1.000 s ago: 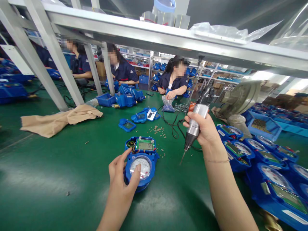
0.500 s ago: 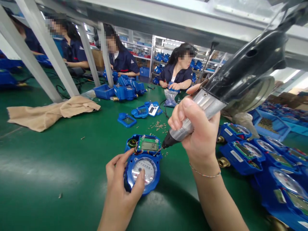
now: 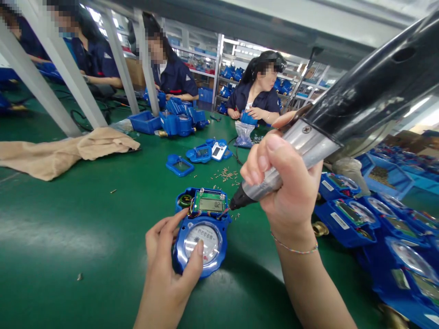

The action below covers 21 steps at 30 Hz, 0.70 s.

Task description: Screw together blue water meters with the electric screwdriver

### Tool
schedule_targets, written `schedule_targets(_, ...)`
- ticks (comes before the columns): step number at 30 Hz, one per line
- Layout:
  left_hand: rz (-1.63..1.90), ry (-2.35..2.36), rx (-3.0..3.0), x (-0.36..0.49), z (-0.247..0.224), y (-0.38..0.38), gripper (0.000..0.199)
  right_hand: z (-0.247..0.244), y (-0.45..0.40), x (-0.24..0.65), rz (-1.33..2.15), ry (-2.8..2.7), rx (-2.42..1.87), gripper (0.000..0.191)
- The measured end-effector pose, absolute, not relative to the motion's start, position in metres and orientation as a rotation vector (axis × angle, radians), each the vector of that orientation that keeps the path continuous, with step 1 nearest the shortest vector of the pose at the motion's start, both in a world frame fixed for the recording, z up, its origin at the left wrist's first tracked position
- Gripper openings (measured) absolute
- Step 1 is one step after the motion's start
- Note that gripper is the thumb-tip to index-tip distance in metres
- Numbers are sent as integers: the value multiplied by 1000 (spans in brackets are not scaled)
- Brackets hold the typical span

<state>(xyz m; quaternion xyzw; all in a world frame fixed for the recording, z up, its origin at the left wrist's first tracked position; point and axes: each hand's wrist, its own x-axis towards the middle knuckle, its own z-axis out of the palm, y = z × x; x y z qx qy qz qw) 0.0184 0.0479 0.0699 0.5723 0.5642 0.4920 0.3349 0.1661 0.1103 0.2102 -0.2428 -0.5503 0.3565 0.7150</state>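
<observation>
The left hand clasps the blue water meter at 6 o'clock, its fingers curled round the casing's left edge and its thumb pressing on the dial glass. The right hand is closed tightly around the electric screwdriver, its bit just beside the meter's circuit board, at the board's 3 o'clock. Loose screws lie at the meter's 12 o'clock, more blue meters at its 3 o'clock.
</observation>
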Motion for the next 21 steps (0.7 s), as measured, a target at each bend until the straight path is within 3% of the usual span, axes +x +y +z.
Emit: schedule_targets(21, 1293, 1472, 1611, 21, 71, 45, 48, 212, 109, 170, 898, -1340, -453, 19)
